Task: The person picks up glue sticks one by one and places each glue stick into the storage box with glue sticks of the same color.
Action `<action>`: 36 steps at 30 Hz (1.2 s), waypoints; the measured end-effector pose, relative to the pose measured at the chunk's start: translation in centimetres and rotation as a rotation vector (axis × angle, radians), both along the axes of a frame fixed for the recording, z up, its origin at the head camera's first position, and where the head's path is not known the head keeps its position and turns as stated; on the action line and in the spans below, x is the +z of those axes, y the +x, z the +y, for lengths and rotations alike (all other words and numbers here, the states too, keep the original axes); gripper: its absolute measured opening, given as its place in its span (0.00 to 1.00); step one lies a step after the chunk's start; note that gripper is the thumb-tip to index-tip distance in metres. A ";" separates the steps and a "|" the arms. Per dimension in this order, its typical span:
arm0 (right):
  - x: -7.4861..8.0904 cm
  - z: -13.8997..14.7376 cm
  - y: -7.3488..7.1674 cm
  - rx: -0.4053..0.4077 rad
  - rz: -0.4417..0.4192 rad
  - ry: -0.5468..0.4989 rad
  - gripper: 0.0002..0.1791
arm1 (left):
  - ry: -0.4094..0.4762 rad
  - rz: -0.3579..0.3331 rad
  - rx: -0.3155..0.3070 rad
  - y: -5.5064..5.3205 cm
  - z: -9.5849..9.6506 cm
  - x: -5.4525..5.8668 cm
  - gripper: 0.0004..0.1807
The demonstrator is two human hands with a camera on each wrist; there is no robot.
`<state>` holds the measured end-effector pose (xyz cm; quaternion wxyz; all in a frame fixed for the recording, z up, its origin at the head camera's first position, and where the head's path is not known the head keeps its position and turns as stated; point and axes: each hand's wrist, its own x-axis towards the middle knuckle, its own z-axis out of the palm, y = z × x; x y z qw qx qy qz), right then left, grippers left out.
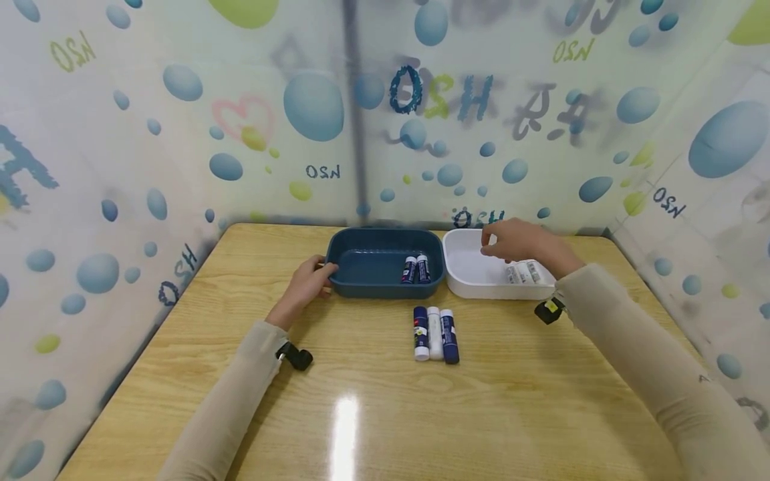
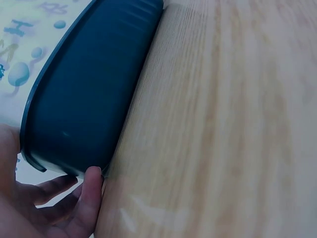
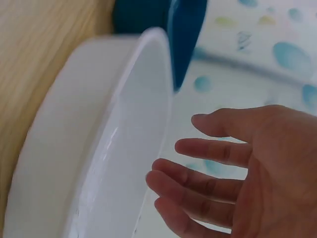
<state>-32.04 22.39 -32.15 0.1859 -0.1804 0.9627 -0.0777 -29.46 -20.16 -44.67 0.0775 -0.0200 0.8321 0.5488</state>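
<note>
My left hand (image 1: 309,284) rests its fingers against the left end of a dark blue tray (image 1: 373,292), the fingertips (image 2: 92,176) low on its end wall. Two blue glue sticks with white caps (image 1: 416,269) lie in that tray's right part. Over the white tray (image 1: 481,291) hovers my right hand (image 1: 523,242), its fingers loosely bent, with nothing in them. White glue sticks (image 1: 523,272) with printed labels lie in the white tray's right part, partly behind the wrist in the head view.
In front of the trays, two blue glue sticks (image 1: 449,336) and a white glue stick (image 1: 434,334) lie side by side on the wooden table (image 1: 373,414). The trays stand next to each other near the back edge. A printed curtain (image 1: 385,153) hangs behind.
</note>
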 end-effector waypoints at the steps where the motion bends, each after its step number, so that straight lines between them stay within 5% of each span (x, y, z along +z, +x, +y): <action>1: 0.0 -0.3 0.4 0.012 0.023 -0.012 0.17 | 0.001 -0.001 0.000 0.0 0.0 0.0 0.31; 11: -0.6 -3.3 6.1 0.086 0.176 -0.178 0.11 | 0.007 -0.012 -0.004 0.1 0.0 -0.1 0.31; 16: -1.7 -3.8 8.1 0.107 0.136 -0.285 0.11 | 0.008 -0.007 -0.008 -0.1 0.1 -0.3 0.31; 24: -5.0 -4.6 8.5 0.170 0.018 -0.355 0.15 | 0.008 -0.011 0.010 0.0 -0.1 -0.3 0.33; 32: -7.5 -5.1 8.5 0.065 -0.169 -0.365 0.32 | 0.001 -0.021 0.004 -0.2 -0.1 -0.3 0.33; 36: -7.8 -5.1 8.5 0.056 -0.178 -0.370 0.34 | 0.003 -0.026 0.008 -0.3 -0.1 -0.2 0.33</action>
